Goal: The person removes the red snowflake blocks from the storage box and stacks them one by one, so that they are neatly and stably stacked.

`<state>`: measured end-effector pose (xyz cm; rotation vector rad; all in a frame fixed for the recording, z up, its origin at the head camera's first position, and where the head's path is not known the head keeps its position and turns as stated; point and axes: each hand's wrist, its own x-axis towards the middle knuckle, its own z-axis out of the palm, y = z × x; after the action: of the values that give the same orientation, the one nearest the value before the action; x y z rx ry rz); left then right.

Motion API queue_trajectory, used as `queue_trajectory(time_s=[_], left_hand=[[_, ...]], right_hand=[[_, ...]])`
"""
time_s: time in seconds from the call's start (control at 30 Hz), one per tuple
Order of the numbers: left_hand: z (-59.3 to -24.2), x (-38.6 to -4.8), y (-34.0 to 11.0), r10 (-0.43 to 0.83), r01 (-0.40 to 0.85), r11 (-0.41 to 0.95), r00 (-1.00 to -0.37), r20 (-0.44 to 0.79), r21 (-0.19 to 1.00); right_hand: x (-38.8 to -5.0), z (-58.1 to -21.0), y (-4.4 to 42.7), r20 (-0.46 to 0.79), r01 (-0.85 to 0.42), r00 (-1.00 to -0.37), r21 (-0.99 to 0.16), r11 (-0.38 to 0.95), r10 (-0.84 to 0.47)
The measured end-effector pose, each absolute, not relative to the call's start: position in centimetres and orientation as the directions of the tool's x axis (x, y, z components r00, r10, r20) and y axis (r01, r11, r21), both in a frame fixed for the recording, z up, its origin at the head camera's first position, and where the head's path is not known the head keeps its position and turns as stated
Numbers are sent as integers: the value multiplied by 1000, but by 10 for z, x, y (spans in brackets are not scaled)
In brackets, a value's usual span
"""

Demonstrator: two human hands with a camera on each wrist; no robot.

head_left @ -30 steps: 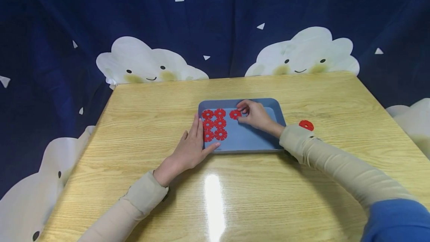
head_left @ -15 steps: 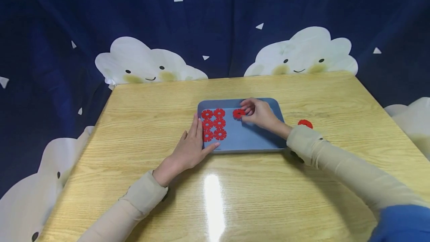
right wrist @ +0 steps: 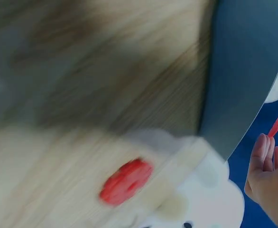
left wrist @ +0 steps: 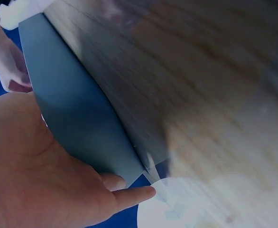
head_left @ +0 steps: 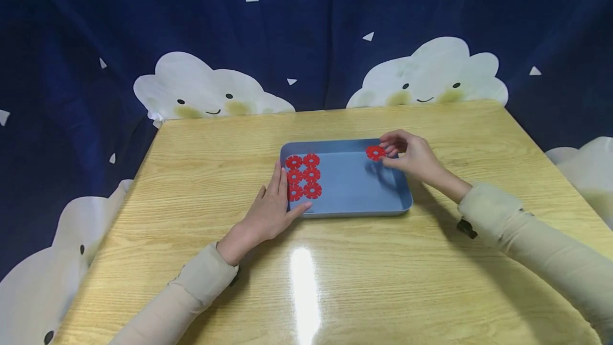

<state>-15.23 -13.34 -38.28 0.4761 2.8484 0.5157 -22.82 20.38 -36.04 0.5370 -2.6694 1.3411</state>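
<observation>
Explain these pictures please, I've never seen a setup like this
There's no machine here, just a person working bare-handed. One picture comes from a camera on the head, looking down; the other two come from the wrists. A blue tray sits on the wooden table, with six notched red discs inside. The left hand rests against the tray's left side; the right hand holds a seventh disc above its far right part. The right wrist view shows another disc on the table.
</observation>
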Motion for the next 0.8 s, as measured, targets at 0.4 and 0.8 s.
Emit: queue_trajectory(time_s=[0.4, 0.8], left_hand=[[-384, -152, -135, 348, 277, 881, -928, -129, 383], [-385, -152, -135, 351, 281, 882, -927, -131, 377]], right_hand=[[-200, -374, 279, 243, -317, -948, -686, 655, -204], [-181, -396, 314, 260, -307, -949, -627, 716, -179]])
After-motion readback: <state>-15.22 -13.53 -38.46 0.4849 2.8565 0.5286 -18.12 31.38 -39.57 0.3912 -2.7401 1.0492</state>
